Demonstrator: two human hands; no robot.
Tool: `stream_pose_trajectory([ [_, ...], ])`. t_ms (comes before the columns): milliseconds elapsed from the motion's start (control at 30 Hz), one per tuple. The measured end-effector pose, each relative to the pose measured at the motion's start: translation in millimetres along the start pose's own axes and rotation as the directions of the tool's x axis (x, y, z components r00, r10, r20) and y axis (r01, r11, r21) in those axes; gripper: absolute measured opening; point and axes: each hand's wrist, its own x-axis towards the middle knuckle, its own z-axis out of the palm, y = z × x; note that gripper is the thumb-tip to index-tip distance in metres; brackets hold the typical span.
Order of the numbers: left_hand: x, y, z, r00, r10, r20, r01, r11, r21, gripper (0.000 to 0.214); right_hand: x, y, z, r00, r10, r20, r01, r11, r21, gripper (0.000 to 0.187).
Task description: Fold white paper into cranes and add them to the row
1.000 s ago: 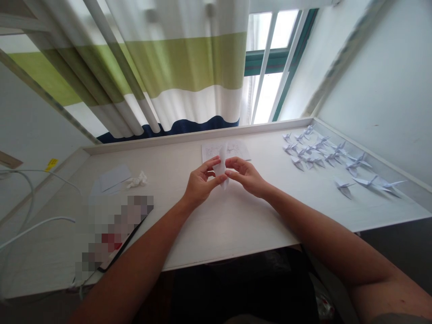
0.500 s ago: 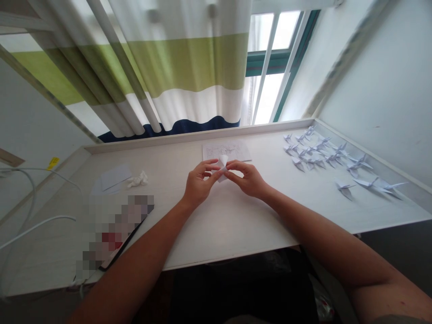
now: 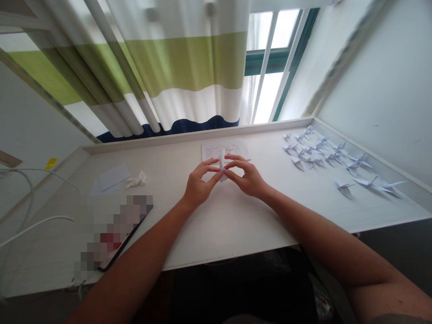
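Observation:
A small folded white paper (image 3: 222, 158) is pinched between both hands above the middle of the desk. My left hand (image 3: 200, 181) grips its left side with thumb and fingertips. From the other side, my right hand (image 3: 248, 175) pinches it the same way, fingertips almost meeting the left ones. One narrow flap stands up above the fingers and a pale part shows below them; the finer folds are too small to make out. Behind the hands lies a sheet with writing or drawing (image 3: 211, 150). Several folded paper cranes (image 3: 332, 156) stand at the right.
On the left of the white desk (image 3: 232, 234) are flat paper sheets (image 3: 113, 177), a crumpled tissue (image 3: 137, 179) and a blurred-out dark-edged device (image 3: 126, 234). White cables (image 3: 40, 229) run at the far left. A raised rim (image 3: 189, 135) borders the back, below the curtain (image 3: 189, 63).
The upper flap of the folded paper looks narrower and more upright now, where it was wider before. Both hands stay in nearly the same place, still pinching it.

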Motion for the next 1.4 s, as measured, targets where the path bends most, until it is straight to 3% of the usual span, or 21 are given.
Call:
stream_pose_trajectory([
  [167, -1, -5, -0.5, 0.999, -0.039, 0.016, 0.039, 0.999, -0.034, 0.013, -2, -2, 1, 0.994, 0.088, 0.059, -0.096, 0.985, 0.144, 0.028],
  [433, 1, -14, 2.4, 0.978, -0.145, 0.150, 0.189, 0.919, -0.346, 0.028, 2, -6, 1, 0.984, 0.125, 0.130, -0.166, 0.909, 0.383, 0.023],
  [600, 2, -14, 2.1, 0.979, -0.115, 0.168, 0.175, 0.896, -0.409, 0.029, 5, -3, -4, 0.978, 0.189, 0.091, -0.210, 0.876, 0.434, 0.024],
  [767, 0, -15, 0.6, 0.977, -0.041, 0.207, 0.112, 0.932, -0.343, 0.021, 7, 3, -5, 0.956, 0.264, 0.130, -0.289, 0.759, 0.584, 0.028],
  [1067, 1, -16, -4.5, 0.982, 0.119, 0.145, -0.102, 0.987, -0.123, 0.011, 11, -8, -10, 0.877, 0.435, 0.203, -0.445, 0.578, 0.684, 0.037],
  [1200, 2, -13, -6.8, 0.973, 0.190, 0.129, -0.189, 0.982, -0.018, 0.008, 10, -4, -7, 0.864, 0.464, 0.198, -0.475, 0.615, 0.629, 0.042],
  [1400, 5, -10, -9.1, 0.955, 0.292, 0.047, -0.296, 0.946, 0.135, 0.004, 8, -2, -4, 0.932, 0.347, 0.101, -0.346, 0.776, 0.528, 0.041],
])
